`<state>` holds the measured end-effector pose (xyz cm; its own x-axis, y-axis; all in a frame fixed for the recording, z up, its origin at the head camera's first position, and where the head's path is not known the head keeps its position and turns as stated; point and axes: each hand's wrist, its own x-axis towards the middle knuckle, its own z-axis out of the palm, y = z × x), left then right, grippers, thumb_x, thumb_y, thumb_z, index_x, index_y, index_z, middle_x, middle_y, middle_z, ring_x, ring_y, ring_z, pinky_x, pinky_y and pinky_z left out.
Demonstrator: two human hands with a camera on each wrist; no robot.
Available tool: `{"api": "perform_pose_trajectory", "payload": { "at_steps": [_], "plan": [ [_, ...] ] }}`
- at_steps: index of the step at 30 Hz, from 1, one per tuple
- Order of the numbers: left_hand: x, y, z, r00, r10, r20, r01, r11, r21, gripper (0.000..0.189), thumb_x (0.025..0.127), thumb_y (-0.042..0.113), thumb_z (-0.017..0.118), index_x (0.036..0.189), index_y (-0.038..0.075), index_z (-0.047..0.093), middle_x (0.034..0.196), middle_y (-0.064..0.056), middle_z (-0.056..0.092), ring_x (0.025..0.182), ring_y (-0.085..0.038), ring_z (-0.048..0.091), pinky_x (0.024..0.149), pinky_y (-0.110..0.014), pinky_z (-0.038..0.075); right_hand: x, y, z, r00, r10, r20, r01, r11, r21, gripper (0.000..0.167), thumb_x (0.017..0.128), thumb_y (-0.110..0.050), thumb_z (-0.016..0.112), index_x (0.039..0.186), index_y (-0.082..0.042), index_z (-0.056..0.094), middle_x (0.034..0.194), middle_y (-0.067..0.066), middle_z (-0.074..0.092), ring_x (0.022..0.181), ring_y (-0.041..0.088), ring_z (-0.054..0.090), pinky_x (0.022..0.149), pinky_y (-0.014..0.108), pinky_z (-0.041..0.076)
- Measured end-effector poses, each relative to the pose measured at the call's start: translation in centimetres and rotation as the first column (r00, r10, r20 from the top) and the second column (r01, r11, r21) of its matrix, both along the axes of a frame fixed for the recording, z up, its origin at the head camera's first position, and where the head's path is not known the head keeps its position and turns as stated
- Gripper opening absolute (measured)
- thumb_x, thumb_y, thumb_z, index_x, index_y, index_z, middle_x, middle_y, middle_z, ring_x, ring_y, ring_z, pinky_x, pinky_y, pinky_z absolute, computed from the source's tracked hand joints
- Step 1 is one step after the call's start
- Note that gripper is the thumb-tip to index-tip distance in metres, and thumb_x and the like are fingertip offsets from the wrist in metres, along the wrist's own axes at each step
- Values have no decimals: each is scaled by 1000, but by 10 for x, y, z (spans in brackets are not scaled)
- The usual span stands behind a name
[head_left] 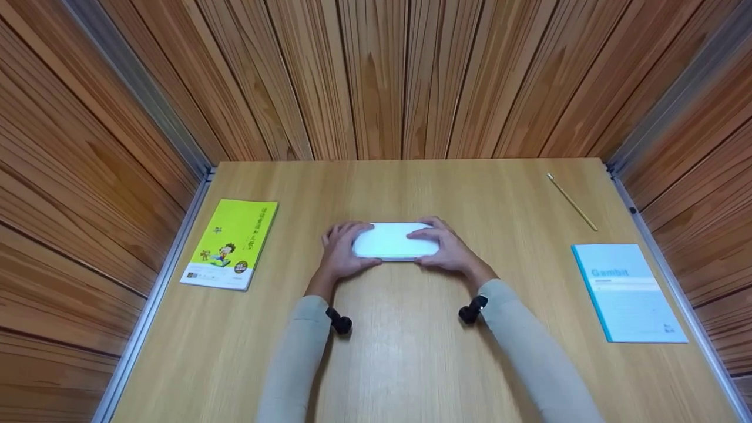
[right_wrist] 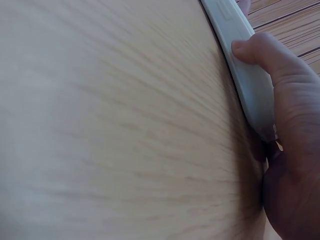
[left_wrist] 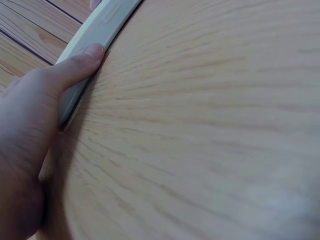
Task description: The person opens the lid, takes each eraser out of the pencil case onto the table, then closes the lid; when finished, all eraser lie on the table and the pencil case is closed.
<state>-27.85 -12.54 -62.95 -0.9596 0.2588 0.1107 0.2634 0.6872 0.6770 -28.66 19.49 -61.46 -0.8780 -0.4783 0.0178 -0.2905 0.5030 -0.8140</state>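
Note:
A white oblong case point(head_left: 390, 242) with rounded ends lies lengthwise across the middle of the table. Around its left end curls my left hand point(head_left: 342, 251), and my right hand point(head_left: 447, 247) grips the right end. In the left wrist view the thumb point(left_wrist: 82, 64) presses on the case's near side point(left_wrist: 102, 27). The right wrist view likewise has the thumb point(right_wrist: 262, 52) against that side point(right_wrist: 232, 25), whose lower edge runs close along the tabletop. Most of the other fingers are hidden behind the case in both wrist views.
On the left side of the wooden table point(head_left: 399, 352) lies a yellow-green book point(head_left: 232, 235) with a cartoon cover. A light blue "Gambit" notebook point(head_left: 631, 299) lies at the right, with a thin pencil-like stick point(head_left: 573, 202) beyond it. Wood-panelled walls point(head_left: 376, 82) surround the back and sides.

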Motion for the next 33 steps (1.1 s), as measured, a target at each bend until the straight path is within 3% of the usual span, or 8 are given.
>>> {"api": "perform_pose_trajectory", "payload": {
  "at_steps": [9,23,33],
  "plan": [
    [-1,2,-6,1000,-1,-27,1,1000,2,84,81,55,97,155,27,67,162,-8,64,156,-39,48,134,-71,11,-1,2,0,1000,5,-6,-5,1000,6,54,91,-24,92,143,-29,78,176,13,43,168,46,33,136,76,20],
    [-3,0,-1,1000,7,-18,-7,1000,-9,86,79,51,101,153,24,68,162,-9,65,153,-39,49,134,-75,10,-2,2,-2,999,43,3,-43,999,-9,55,94,-24,92,147,-27,76,178,14,40,169,47,30,136,75,18],
    [-3,2,-5,999,21,-25,-22,1000,-9,86,78,56,100,151,24,68,159,-6,67,153,-37,51,135,-72,10,1,0,-2,999,28,-19,-28,1000,-2,54,94,-27,92,146,-28,77,178,13,42,170,47,31,136,75,20]
  ]
}}
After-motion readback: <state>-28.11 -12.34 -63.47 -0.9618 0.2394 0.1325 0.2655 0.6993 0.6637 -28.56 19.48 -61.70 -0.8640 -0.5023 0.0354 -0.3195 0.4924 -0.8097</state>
